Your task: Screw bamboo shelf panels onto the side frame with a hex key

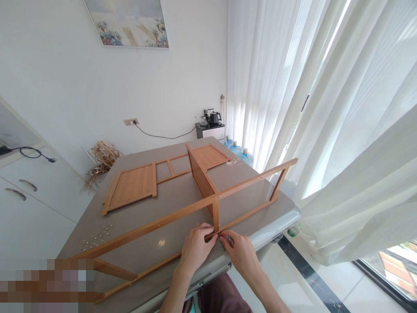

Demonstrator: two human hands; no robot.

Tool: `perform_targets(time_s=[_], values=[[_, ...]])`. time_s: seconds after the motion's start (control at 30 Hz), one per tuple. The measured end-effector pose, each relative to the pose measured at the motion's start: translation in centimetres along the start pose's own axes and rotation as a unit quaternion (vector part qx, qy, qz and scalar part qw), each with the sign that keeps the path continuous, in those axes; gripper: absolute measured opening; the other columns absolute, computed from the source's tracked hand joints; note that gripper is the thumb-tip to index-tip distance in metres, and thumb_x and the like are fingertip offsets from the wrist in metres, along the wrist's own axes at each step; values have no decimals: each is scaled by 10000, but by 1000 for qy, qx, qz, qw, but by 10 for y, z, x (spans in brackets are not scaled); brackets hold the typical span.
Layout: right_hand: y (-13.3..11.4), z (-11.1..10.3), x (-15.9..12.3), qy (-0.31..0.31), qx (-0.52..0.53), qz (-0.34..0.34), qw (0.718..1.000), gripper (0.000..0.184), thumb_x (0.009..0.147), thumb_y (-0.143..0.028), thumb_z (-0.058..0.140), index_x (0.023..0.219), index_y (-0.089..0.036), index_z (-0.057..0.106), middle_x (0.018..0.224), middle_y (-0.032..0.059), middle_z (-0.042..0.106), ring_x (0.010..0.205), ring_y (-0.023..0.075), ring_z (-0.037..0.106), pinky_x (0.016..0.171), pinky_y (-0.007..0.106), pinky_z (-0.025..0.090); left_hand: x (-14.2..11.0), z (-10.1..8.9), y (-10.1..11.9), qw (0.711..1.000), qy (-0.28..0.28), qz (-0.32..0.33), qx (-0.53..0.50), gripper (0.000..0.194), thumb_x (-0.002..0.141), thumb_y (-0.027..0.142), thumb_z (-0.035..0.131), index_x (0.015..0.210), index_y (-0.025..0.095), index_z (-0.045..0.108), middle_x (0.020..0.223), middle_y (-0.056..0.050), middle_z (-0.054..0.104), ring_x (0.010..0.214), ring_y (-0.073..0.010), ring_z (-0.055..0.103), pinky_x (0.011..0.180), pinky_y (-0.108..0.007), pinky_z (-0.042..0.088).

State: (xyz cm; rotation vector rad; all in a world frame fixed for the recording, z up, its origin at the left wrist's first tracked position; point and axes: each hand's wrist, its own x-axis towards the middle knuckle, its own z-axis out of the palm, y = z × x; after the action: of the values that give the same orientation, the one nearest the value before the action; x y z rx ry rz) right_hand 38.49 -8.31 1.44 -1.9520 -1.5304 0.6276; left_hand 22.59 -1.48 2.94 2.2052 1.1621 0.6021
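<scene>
A wooden frame (182, 212) stands on its side along the near edge of the table (177, 198), with an upright wooden panel (203, 179) joined to its middle. Closed around the lower rail, where the short crosspiece (216, 215) meets it, is my left hand (198, 244). Just right of that joint, the fingertips of my right hand (239, 248) are pinched together at the rail. Whatever they hold is too small to make out. Both hands are close together, low at the front of the frame.
A wooden panel (133, 187) lies flat at the left, and another panel (210, 155) lies at the back. Several small metal fittings (97, 237) are scattered near the left edge. Beyond the table stand a kettle (214, 117) and water bottles (245, 155). White curtains (325, 108) hang at right.
</scene>
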Motion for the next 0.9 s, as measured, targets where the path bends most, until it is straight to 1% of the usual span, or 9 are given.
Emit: perform_targets(time_s=[0.13,0.27,0.37,0.47,0.57,0.67,0.77,0.83,0.9], values=[[0,2,0,4,-11,3,1000,196,949,-277,533,990,-281,725,710,0,711,689,207,661,623,262,374,0,0,0,1000,-1,-4,-2,148,883,274,590,939,286,727,1035,8,698,976,-186,624,852,-275,454],[2,4,-1,13,-12,3,1000,192,953,-288,532,973,-284,723,769,2,731,714,211,670,629,264,376,-1,2,1,1000,1,-9,-2,150,869,259,608,957,295,725,1032,16,698,984,-180,621,854,-270,450],[3,4,-2,11,-2,2,1000,199,954,-293,524,963,-289,722,761,-2,728,702,205,664,622,261,377,-2,2,3,1000,8,-7,8,166,849,238,628,971,298,723,1024,16,698,985,-181,615,859,-273,446],[4,3,-2,3,0,-11,1000,226,957,-282,496,963,-287,722,735,-4,715,673,199,650,612,261,371,-3,2,5,1000,16,-6,18,182,822,225,661,977,300,721,1023,19,699,987,-184,609,863,-277,444],[5,3,-2,2,1,-24,1000,250,957,-268,468,984,-276,716,728,0,705,649,191,640,612,264,367,-3,2,6,1000,21,-6,23,160,808,244,691,953,303,723,1016,23,704,974,-188,608,857,-283,443],[6,4,-3,-2,2,-34,999,270,964,-276,435,997,-272,702,665,-9,664,612,184,620,595,264,351,-3,3,6,999,30,-9,29,160,823,271,690,971,317,726,1008,26,708,968,-191,610,849,-287,445],[8,4,-8,-6,13,-35,999,254,972,-313,424,1069,-269,655,603,-33,600,568,177,584,574,262,345,-4,5,6,999,38,-10,38,198,842,291,677,1030,341,719,1001,30,712,969,-193,612,849,-292,446],[11,2,-13,9,16,-29,999,243,979,-354,422,1111,-257,602,595,-43,568,571,180,575,572,263,359,-5,6,5,998,41,-7,44,192,851,309,672,1033,347,717,995,31,713,969,-196,613,850,-297,447],[15,-3,-19,31,15,-29,999,245,993,-390,400,1107,-244,560,614,-43,551,587,183,576,583,271,384,-5,6,5,998,44,-5,52,165,855,327,670,1011,342,720,997,32,714,968,-198,615,850,-302,448]])
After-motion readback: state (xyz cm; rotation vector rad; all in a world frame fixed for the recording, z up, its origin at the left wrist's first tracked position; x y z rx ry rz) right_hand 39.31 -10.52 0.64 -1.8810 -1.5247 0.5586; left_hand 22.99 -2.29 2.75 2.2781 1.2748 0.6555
